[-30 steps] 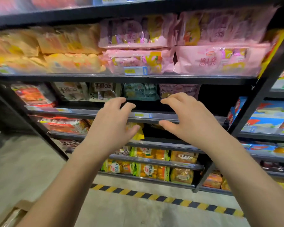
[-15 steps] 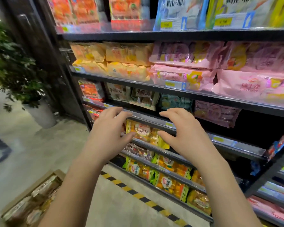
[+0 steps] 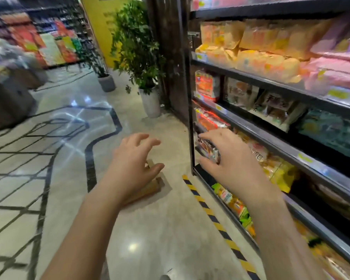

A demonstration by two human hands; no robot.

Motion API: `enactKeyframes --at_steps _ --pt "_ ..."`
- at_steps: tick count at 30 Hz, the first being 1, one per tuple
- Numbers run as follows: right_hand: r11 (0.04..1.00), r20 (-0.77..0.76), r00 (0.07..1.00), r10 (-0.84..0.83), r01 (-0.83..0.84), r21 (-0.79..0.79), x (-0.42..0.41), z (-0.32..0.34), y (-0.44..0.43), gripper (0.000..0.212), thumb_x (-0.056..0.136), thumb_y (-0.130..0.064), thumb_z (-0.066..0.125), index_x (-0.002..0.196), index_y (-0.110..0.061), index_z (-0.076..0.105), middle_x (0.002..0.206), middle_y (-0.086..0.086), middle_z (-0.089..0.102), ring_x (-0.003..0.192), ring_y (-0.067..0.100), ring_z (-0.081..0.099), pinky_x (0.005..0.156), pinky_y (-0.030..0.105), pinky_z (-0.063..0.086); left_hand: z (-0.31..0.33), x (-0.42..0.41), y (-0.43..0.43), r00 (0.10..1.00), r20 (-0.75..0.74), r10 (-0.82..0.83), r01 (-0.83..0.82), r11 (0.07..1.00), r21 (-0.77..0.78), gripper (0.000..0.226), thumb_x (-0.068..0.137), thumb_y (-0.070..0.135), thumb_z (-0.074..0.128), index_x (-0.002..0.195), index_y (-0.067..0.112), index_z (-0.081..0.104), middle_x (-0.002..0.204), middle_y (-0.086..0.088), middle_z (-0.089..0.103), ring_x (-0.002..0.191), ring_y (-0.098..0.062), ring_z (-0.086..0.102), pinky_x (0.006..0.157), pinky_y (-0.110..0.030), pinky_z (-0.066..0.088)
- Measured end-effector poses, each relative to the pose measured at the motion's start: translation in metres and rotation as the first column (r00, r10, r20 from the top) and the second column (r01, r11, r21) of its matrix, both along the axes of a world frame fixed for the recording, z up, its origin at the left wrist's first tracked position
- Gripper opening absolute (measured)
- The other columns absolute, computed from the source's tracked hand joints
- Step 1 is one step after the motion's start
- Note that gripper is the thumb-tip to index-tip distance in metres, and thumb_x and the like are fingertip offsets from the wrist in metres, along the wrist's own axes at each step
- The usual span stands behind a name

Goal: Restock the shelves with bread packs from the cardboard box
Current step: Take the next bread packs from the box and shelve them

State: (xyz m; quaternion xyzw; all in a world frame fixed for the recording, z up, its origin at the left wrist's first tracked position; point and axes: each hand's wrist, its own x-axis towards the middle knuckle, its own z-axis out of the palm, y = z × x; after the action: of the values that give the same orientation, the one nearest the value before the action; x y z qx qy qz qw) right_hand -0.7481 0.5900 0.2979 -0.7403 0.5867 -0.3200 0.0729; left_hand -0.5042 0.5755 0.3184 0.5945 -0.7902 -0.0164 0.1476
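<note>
Both hands hover empty in front of me with loosely spread fingers. My left hand (image 3: 134,160) hangs over the floor and covers most of a brown cardboard box (image 3: 152,187), of which only a corner shows. My right hand (image 3: 226,158) is in front of the left end of the dark shelf unit (image 3: 251,80), apart from the packs. The shelves hold bread packs: yellow ones (image 3: 257,57) and pink ones (image 3: 335,73) higher up, red-orange ones (image 3: 207,85) below.
A yellow-and-black hazard stripe (image 3: 214,217) runs along the shelf foot. Two potted plants (image 3: 139,57) in pale pots stand beside a dark pillar (image 3: 170,57) at the shelf's left end. Glossy tiled floor (image 3: 69,148) stretches left toward blurred far displays.
My view has swung left, away from the shelf front toward the aisle. Both hands have dropped lower, and the left hand now hangs over the box on the floor.
</note>
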Motion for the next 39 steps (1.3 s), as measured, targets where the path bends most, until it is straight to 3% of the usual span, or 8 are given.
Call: enactKeyframes --at_steps 10,13,22,31,39 --pt "0.976 -0.059 0.978 0.201 -0.195 0.099 0.115 -0.017 -0.088 0.049 0.094 -0.045 0.068 0.139 -0.032 0.057 0.135 -0.008 0.053 0.128 0.015 0.050 0.109 0.039 0.042 -0.015 0.122 -0.029 0.972 -0.006 0.235 -0.235 0.971 0.034 0.059 0.091 0.050 0.066 0.145 0.034 0.048 0.156 0.002 0.037 0.146 -0.018 0.028 0.118 -0.037 0.028" --pt "0.968 -0.066 0.972 0.227 -0.217 0.122 0.155 -0.023 -0.124 0.050 0.094 -0.042 0.068 0.140 -0.028 0.057 0.134 -0.003 0.054 0.130 0.020 0.050 0.111 0.041 0.040 -0.023 0.158 -0.055 0.967 -0.026 0.254 -0.252 0.965 0.067 0.061 0.091 0.049 0.067 0.147 0.033 0.046 0.156 0.003 0.036 0.147 -0.017 0.024 0.119 -0.036 0.028" --pt "0.962 -0.125 0.967 0.223 -0.197 0.189 0.261 -0.033 -0.221 0.051 0.096 -0.043 0.064 0.144 -0.033 0.051 0.141 -0.008 0.051 0.132 0.015 0.047 0.109 0.037 0.036 -0.041 0.253 -0.164 0.974 0.054 0.220 -0.226 0.959 0.172 0.062 0.093 0.050 0.064 0.148 0.035 0.042 0.159 0.002 0.033 0.148 -0.020 0.026 0.120 -0.042 0.032" --pt "0.938 -0.192 0.947 0.258 -0.198 0.286 0.318 -0.055 -0.323 0.053 0.096 -0.045 0.063 0.146 -0.036 0.047 0.142 -0.012 0.049 0.132 0.012 0.046 0.110 0.036 0.035 -0.074 0.308 -0.258 0.965 0.046 0.257 -0.261 0.937 0.234 0.061 0.091 0.049 0.066 0.147 0.034 0.045 0.157 0.003 0.037 0.147 -0.019 0.030 0.118 -0.042 0.036" --pt "0.905 -0.211 0.925 0.316 -0.227 0.361 0.352 -0.095 -0.467 0.053 0.097 -0.040 0.061 0.148 -0.032 0.047 0.144 -0.006 0.048 0.134 0.018 0.045 0.113 0.039 0.034 -0.108 0.340 -0.387 0.941 0.095 0.326 -0.339 0.899 0.276 0.062 0.090 0.050 0.068 0.146 0.033 0.046 0.156 0.001 0.039 0.146 -0.021 0.032 0.118 -0.042 0.036"
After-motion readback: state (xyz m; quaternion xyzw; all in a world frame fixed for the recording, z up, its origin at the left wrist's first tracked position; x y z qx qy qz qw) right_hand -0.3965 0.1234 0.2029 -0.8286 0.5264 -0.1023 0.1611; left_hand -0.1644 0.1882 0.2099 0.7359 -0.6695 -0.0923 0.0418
